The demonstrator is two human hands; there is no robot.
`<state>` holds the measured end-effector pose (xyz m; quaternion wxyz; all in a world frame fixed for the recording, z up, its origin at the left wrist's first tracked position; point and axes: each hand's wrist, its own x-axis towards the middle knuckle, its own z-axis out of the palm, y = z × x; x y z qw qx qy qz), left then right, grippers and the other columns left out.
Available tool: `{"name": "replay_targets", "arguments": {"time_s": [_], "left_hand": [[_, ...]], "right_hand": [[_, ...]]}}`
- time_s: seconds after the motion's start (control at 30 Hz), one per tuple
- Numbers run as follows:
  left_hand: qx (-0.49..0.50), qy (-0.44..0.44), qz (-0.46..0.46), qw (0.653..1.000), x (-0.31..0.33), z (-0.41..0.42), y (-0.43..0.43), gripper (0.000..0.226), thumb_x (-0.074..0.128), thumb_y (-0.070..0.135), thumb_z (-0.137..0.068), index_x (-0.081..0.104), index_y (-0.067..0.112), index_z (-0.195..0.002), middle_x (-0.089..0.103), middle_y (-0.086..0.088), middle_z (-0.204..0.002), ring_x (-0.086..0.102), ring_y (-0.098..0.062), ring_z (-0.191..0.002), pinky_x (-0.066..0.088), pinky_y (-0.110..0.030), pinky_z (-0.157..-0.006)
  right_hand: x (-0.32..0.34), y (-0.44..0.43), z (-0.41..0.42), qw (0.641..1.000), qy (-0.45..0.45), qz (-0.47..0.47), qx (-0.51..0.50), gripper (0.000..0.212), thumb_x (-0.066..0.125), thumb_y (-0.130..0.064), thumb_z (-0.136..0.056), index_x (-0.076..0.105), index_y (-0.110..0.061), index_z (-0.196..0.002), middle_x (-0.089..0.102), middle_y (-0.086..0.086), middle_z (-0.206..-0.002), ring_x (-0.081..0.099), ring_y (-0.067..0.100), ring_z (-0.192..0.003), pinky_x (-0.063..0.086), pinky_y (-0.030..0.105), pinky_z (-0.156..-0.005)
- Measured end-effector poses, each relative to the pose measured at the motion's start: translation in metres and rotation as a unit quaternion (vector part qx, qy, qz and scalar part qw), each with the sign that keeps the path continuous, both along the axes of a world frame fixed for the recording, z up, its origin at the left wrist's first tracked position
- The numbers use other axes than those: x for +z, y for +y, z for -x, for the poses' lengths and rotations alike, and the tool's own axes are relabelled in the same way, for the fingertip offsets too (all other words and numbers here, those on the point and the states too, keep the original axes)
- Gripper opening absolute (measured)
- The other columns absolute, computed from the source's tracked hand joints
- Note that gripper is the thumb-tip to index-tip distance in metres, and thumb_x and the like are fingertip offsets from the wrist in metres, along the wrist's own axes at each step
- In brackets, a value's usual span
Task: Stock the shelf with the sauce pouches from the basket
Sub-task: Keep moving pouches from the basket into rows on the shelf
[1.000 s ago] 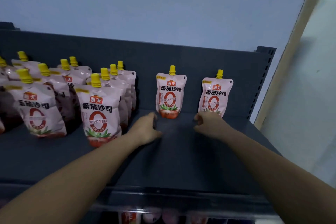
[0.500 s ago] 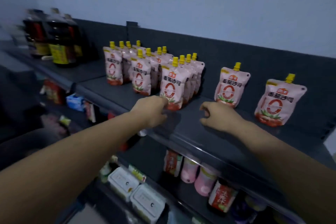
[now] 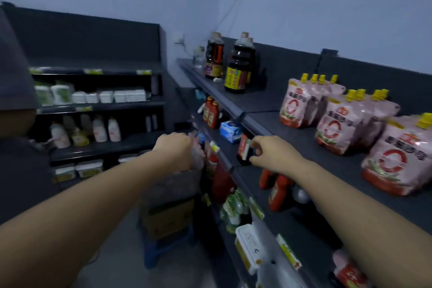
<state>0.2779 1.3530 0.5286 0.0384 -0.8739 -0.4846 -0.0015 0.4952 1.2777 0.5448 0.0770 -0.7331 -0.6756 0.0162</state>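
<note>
Left hand (image 3: 177,151): arm outstretched, fingers curled down over what looks like the basket (image 3: 174,186); its grip is hidden, so cannot tell.
Right hand (image 3: 272,155): empty, loosely curled off the shelf (image 3: 311,147) edge.
Sauce pouches (image 3: 339,124): upright rows on the shelf.
Handling: likely soft, lightish; grasp below the spout.

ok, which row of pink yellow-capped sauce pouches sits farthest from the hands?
The far row, closest to the dark soy sauce bottles; the other rows stand nearer the camera.
</note>
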Motion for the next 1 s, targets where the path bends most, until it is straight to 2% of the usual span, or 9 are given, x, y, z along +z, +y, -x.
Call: {"name": "replay_targets", "arguments": {"time_s": [0.1,0.3,0.37,0.43,0.5,0.6,0.67,0.8,1.0], "left_hand": [[0.047,0.018,0.003,0.999,-0.007,0.054,0.034,0.026,0.054,0.031,-0.088,0.057,0.012,-0.105,0.057,-0.006,-0.113,0.056,-0.027,-0.103,0.034,-0.031,-0.067],[0.109,0.019,0.026,0.994,-0.016,0.128,0.102,0.029,0.055,0.036,-0.088,0.055,0.009,-0.099,0.054,-0.007,-0.099,0.044,-0.022,-0.08,0.037,-0.033,-0.063],[0.118,0.011,0.038,0.992,-0.023,0.14,0.122,0.025,0.055,0.034,-0.087,0.052,0.01,-0.092,0.057,-0.008,-0.101,0.049,-0.025,-0.085,0.038,-0.033,-0.065],[0.129,0.001,0.061,0.99,-0.036,0.148,0.142,0.026,0.057,0.035,-0.086,0.055,0.01,-0.095,0.059,-0.009,-0.107,0.056,-0.028,-0.097,0.041,-0.034,-0.07],[0.142,-0.002,0.088,0.986,-0.05,0.152,0.16,0.028,0.058,0.034,-0.086,0.057,0.01,-0.099,0.06,-0.009,-0.108,0.056,-0.028,-0.098,0.044,-0.035,-0.075],[0.144,0.007,0.124,0.982,-0.069,0.152,0.188,0.025,0.057,0.034,-0.087,0.052,0.011,-0.094,0.057,-0.01,-0.104,0.054,-0.028,-0.09,0.044,-0.035,-0.076],[0.139,0.012,0.135,0.981,-0.081,0.15,0.211,0.031,0.056,0.035,-0.088,0.054,0.008,-0.103,0.057,-0.012,-0.109,0.055,-0.03,-0.099,0.044,-0.035,-0.077],[0.141,0.014,0.142,0.98,-0.1,0.138,0.27,0.029,0.056,0.033,-0.088,0.055,0.009,-0.103,0.058,-0.011,-0.111,0.055,-0.029,-0.103,0.043,-0.035,-0.078],[0.137,0.013,0.138,0.981,-0.127,0.112,0.37,0.029,0.054,0.034,-0.087,0.057,0.01,-0.104,0.06,-0.009,-0.112,0.055,-0.028,-0.103,0.038,-0.031,-0.074]], "right_hand": [[-0.008,0.057,0.046,0.999,0.0,0.027,0.043,0.033,0.057,-0.028,-0.087,0.055,-0.013,-0.116,0.061,0.005,-0.107,0.057,0.022,-0.093,0.047,0.036,-0.075],[-0.029,0.154,0.116,0.993,-0.005,0.057,0.099,0.029,0.057,-0.028,-0.087,0.056,-0.012,-0.111,0.063,0.009,-0.105,0.06,0.026,-0.093,0.049,0.037,-0.075],[-0.038,0.176,0.13,0.992,-0.003,0.063,0.107,0.032,0.058,-0.028,-0.085,0.056,-0.014,-0.114,0.06,0.008,-0.108,0.058,0.025,-0.097,0.045,0.033,-0.072],[-0.05,0.197,0.142,0.991,-0.004,0.07,0.109,0.033,0.059,-0.028,-0.083,0.056,-0.015,-0.113,0.059,0.009,-0.108,0.056,0.026,-0.101,0.042,0.033,-0.075],[-0.063,0.218,0.149,0.99,-0.006,0.085,0.11,0.028,0.059,-0.028,-0.083,0.055,-0.016,-0.107,0.06,0.009,-0.104,0.056,0.026,-0.099,0.044,0.037,-0.08],[-0.081,0.252,0.151,0.989,0.007,0.105,0.105,0.029,0.061,-0.028,-0.082,0.057,-0.017,-0.109,0.059,0.007,-0.106,0.055,0.025,-0.101,0.045,0.033,-0.075],[-0.094,0.277,0.148,0.988,0.017,0.117,0.103,0.03,0.061,-0.027,-0.082,0.058,-0.017,-0.11,0.06,0.009,-0.108,0.054,0.026,-0.103,0.044,0.031,-0.074],[-0.117,0.339,0.129,0.982,0.035,0.15,0.105,0.032,0.064,-0.029,-0.082,0.061,-0.013,-0.109,0.064,0.009,-0.104,0.056,0.025,-0.103,0.049,0.035,-0.083],[-0.15,0.445,0.086,0.974,0.037,0.199,0.103,0.035,0.066,-0.032,-0.081,0.061,-0.017,-0.111,0.049,0.022,-0.134,0.043,0.032,-0.126,0.042,0.033,-0.093]]}}
